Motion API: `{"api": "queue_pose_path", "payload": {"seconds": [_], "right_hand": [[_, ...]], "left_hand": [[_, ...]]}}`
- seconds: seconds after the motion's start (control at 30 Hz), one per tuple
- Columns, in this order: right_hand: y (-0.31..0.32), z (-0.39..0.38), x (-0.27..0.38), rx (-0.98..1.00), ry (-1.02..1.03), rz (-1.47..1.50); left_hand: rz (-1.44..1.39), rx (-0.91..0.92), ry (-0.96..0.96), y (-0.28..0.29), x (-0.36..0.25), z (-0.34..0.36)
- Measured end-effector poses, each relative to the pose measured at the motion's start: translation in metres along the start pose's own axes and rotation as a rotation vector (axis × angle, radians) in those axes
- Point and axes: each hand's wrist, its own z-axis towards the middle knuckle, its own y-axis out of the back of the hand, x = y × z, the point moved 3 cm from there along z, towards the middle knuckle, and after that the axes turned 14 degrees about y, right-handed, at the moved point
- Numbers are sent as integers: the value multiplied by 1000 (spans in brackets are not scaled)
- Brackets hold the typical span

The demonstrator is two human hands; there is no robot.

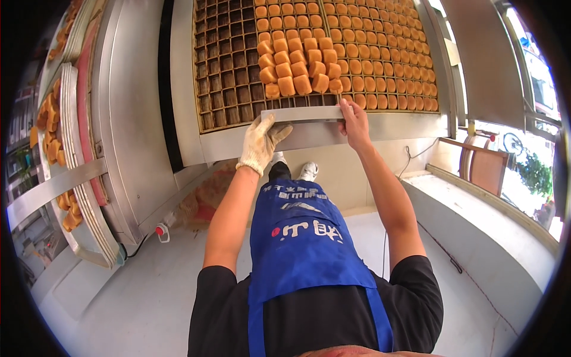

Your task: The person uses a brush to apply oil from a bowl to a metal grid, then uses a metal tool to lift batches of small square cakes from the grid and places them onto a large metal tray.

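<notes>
Both hands hold a long flat metal bar (303, 115) across the near edge of a mould plate (226, 77) with square cells. My left hand (263, 141), in a whitish work glove, grips the bar's left end. My bare right hand (354, 122) pinches its right end, thumb on top. Just beyond the bar, loose golden-brown cake cubes (299, 66) lie tilted in several rows above the cells. Whether the bar extends beneath them I cannot tell. Farther right, baked cakes (380, 68) sit in their cells; the cells at the left hold none.
A steel cabinet (128, 119) stands left of the mould. Beyond it, trays (74, 119) hold more cake pieces (53, 125). A steel panel (493, 59) rises at the right, above a low white ledge (476, 232). A cable (407, 157) hangs near the mould's right corner.
</notes>
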Motion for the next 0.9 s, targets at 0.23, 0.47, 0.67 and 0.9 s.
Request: {"api": "queue_pose_path", "payload": {"seconds": [0.23,0.47,0.67,0.9], "right_hand": [[-17,42,64,-32,-76,-85],[-42,108,104,-106,-151,-152],[-19,91,22,-114,53,-44],[-3,39,-11,-121,162,58]], "left_hand": [[94,-51,-62,-40,-38,10],[87,-114,-61,-83,-93,39],[-98,44,84,-34,-46,64],[2,113,-25,-12,-5,31]]}}
